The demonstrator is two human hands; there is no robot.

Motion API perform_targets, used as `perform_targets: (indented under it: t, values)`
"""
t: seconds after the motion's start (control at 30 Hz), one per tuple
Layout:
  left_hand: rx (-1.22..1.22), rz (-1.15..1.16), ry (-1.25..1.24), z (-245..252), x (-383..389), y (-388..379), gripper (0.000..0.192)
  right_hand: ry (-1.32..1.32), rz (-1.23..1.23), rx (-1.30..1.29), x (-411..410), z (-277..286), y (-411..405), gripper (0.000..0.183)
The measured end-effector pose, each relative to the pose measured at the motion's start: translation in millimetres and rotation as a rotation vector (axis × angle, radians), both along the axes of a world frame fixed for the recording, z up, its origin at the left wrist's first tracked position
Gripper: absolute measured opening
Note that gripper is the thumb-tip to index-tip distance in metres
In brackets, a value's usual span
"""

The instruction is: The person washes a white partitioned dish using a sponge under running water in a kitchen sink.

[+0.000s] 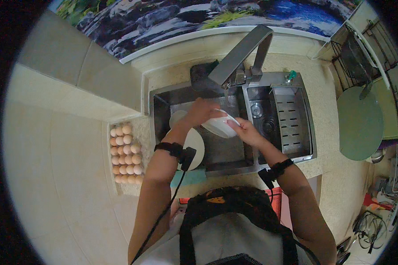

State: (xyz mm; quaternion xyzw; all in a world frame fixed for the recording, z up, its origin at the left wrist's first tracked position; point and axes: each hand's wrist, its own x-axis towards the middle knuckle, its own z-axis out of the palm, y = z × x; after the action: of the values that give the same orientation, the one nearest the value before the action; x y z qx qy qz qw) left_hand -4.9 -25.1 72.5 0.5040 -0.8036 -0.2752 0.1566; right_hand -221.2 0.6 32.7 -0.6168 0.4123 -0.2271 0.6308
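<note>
A white bowl (220, 127) is tilted on its side over the left basin of a stainless steel sink (229, 155). My left hand (204, 112) grips its upper left rim, with the fingertips partly hidden. On the bowl's right edge, my right hand (247, 131) holds on with the thumb against its outer side. A square metal faucet (238, 56) reaches over the basin just above the bowl. Below my left forearm lies a pale round plate (195, 149), and a smaller translucent round dish (177, 118) is partly covered by that arm.
Several eggs (127, 159) stand in rows left of the sink. The right basin (260, 96) holds a slotted metal tray (290, 122). Farther right are a green round board (360, 124) and a wire rack (343, 69). A dark container (202, 74) sits behind the left basin.
</note>
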Motion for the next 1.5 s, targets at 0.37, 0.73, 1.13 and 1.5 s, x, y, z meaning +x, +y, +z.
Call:
perform_targets:
  t: [0.37,0.73,1.13,1.5]
  values:
    - [0.306,0.666,0.524,-39.8,-63.1,21.2,0.042,-0.287,-0.33,0.254,27.1,-21.9,3.2,0.026]
    - [-0.238,0.592,0.339,-36.7,-72.4,44.7,0.036,-0.134,-0.37,0.463,43.5,30.4,-19.5,0.022]
    - [0.157,0.531,0.433,-52.7,-62.5,-4.2,0.03,-0.297,-0.39,0.55,29.1,32.0,-17.8,0.021]
    - [-0.193,0.526,0.533,-24.7,-68.3,47.8,0.037,-0.331,-0.451,0.598,40.2,33.9,-22.4,0.017]
